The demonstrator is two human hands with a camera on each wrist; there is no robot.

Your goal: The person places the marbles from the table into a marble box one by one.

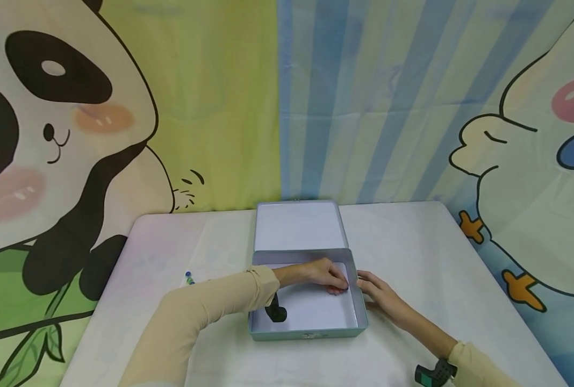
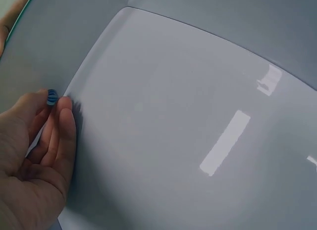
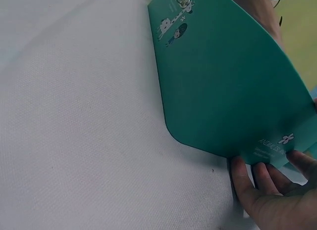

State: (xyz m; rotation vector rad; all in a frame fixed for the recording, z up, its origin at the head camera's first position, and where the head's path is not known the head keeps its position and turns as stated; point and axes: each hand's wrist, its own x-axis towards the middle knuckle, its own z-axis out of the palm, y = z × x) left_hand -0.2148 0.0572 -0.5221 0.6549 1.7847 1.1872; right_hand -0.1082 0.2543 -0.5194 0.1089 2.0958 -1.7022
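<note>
Pinch-grip, left hand (image 1: pixel 324 272): striped piece (image 2: pixel 51 97) (blue)

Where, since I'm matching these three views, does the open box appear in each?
Head: the box is at the lower middle, its lid open behind.
Left wrist: its inside fills most of the picture.
Right wrist: its green outside, upper right.
Shared landmark: the right hand, outside the box in all three.

Small pale lettering (image 3: pixel 271 145) on the green box (image 3: pixel 213 86), too blurred to read
</note>
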